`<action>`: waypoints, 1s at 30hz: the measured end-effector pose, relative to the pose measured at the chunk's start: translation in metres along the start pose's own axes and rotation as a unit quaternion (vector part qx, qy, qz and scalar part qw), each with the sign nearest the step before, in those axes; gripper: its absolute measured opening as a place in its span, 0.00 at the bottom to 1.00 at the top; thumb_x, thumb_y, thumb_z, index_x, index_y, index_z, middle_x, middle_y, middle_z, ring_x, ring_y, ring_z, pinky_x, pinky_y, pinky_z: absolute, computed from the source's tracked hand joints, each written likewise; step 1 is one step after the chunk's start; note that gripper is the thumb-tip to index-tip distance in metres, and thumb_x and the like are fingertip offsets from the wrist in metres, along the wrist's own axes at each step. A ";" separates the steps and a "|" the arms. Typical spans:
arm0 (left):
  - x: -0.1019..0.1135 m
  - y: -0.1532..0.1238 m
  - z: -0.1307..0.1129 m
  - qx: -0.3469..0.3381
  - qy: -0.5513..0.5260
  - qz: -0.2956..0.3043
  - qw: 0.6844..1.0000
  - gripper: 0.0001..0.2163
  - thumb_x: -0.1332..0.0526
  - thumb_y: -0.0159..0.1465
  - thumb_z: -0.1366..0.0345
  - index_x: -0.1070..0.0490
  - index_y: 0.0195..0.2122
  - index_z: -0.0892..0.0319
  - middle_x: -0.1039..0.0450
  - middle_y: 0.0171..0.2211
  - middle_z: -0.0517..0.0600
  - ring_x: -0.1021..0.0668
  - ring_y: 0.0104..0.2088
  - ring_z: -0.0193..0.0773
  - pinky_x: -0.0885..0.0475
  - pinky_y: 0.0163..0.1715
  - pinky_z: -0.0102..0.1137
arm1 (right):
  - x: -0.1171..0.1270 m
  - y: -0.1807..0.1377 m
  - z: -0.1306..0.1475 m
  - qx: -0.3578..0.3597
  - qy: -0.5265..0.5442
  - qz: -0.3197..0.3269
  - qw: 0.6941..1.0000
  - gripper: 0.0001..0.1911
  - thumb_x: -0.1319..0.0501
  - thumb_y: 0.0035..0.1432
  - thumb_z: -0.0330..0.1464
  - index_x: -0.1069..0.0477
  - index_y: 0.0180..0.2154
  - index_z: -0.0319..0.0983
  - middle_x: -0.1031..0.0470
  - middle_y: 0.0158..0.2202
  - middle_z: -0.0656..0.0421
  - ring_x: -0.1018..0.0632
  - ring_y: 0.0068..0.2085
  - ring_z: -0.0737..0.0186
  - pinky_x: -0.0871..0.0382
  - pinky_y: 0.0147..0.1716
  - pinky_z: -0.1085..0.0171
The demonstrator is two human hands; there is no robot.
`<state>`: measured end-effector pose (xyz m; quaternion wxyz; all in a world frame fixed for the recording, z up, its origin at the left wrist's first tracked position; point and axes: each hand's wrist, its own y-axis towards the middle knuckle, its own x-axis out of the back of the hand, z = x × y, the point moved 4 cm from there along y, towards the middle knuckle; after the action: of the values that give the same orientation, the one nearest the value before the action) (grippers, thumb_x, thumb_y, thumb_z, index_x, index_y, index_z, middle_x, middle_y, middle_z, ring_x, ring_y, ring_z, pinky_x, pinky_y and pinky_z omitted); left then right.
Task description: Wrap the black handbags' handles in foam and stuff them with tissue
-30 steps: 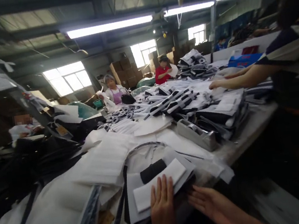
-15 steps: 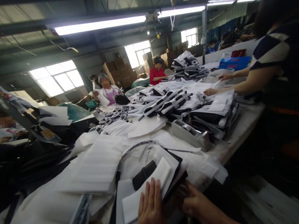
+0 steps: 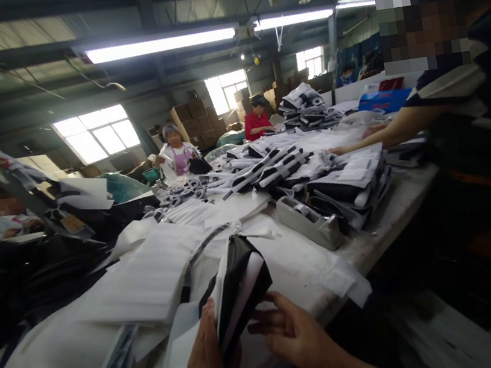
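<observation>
A folded black and white fabric piece (image 3: 238, 285) stands tilted up on its edge at the near side of the long table (image 3: 391, 218). My left hand (image 3: 207, 366) grips its lower left side, fingers hidden behind the cloth. My right hand (image 3: 289, 336) holds it from the right, fingers curled against its underside. Under the piece lie flat white sheets (image 3: 149, 277) and a white paper slip (image 3: 178, 355).
A grey tape dispenser (image 3: 308, 221) sits mid-table beside stacks of black and white folded garments (image 3: 350, 181). A person at the right reaches an arm (image 3: 384, 131) over the stacks. Two people work at the far end. Dark bags (image 3: 33, 268) pile up at the left.
The fabric piece lay flat under my left palm a second ago; now both hands have lifted it up on edge. My right hand came in from the table edge onto it.
</observation>
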<state>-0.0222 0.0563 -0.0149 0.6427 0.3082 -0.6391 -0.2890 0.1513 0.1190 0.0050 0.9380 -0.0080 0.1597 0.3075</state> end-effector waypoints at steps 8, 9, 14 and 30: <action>0.011 0.012 0.009 0.147 0.017 0.046 0.988 0.36 0.40 0.68 0.64 0.62 0.71 0.48 0.27 0.57 0.53 0.18 0.47 0.47 0.21 0.36 0.33 | 0.112 0.049 -0.008 0.129 -0.692 -0.041 0.709 0.22 0.32 0.56 0.26 0.26 0.54 0.34 0.36 0.64 0.41 0.41 0.68 0.38 0.53 0.66 0.36; 0.011 0.012 0.009 0.154 0.020 0.046 0.987 0.36 0.39 0.68 0.64 0.61 0.71 0.49 0.26 0.57 0.53 0.18 0.46 0.47 0.21 0.35 0.33 | 0.121 0.055 -0.010 0.128 -0.698 -0.039 0.703 0.20 0.31 0.55 0.26 0.24 0.51 0.33 0.36 0.63 0.39 0.41 0.68 0.37 0.53 0.65 0.36; 0.009 0.011 0.006 0.156 0.012 0.044 0.987 0.33 0.39 0.68 0.65 0.55 0.70 0.52 0.27 0.58 0.55 0.19 0.49 0.47 0.22 0.41 0.35 | 0.128 0.076 -0.005 0.154 -0.701 0.009 0.697 0.06 0.34 0.58 0.26 0.19 0.31 0.39 0.23 0.55 0.51 0.33 0.64 0.45 0.52 0.66 0.40; 0.020 0.022 0.011 0.248 0.002 0.101 0.963 0.29 0.38 0.67 0.61 0.46 0.67 0.57 0.25 0.54 0.58 0.19 0.49 0.52 0.24 0.37 0.37 | 0.059 0.052 -0.028 0.108 -0.613 0.047 0.782 0.23 0.43 0.67 0.42 0.28 0.58 0.37 0.32 0.63 0.49 0.33 0.64 0.48 0.40 0.63 0.54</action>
<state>-0.0334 0.0552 0.0145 0.5730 0.3923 -0.7175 -0.0542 0.1580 0.1915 -0.0357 0.8174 0.2909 -0.4162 0.2720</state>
